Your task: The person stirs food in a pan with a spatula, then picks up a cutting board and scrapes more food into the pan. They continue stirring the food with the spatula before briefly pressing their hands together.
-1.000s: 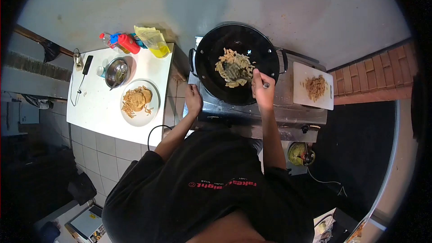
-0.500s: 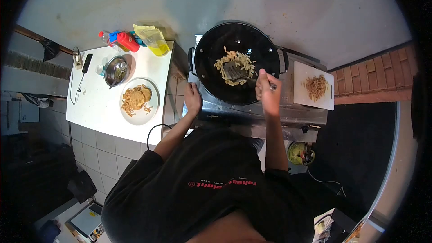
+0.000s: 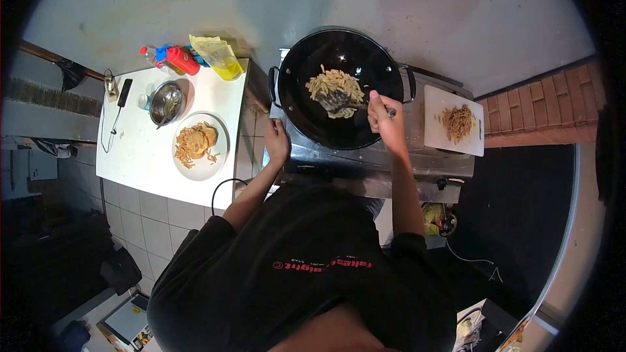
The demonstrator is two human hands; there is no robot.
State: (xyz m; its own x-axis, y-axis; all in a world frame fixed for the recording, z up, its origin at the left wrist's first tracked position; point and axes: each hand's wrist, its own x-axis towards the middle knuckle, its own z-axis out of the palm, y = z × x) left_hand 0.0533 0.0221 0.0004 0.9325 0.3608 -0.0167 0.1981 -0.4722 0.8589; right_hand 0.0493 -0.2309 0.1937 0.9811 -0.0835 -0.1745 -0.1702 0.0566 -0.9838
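Hands sit at either side of the black wok [image 3: 365,58]: the left hand [image 3: 276,142] rests released on the front left corner of the steel stove [image 3: 365,164], grasping nothing, while the right hand [image 3: 383,116] is clenched around the handle of a spatula [image 3: 335,100]. At the far left, a white table [image 3: 137,156] carries a dark flat device [image 3: 124,93] near its far left corner, a red bottle [image 3: 182,60] and a yellow bag [image 3: 218,58] along its far edge, a metal bowl [image 3: 166,103] just in front of them, and a white plate [image 3: 220,156] of fried pieces [image 3: 195,143] toward its near right side. Beside the table stands the stove with the wok on top, the left hand just short of the wok's near rim. The spatula's blade lies among pale fries [image 3: 332,83] in the middle of the wok, its handle running right into the fist at the wok's right rim. Farther right, a white cutting board [image 3: 437,140] at the stove's right edge holds a small heap of browner strips [image 3: 458,124].
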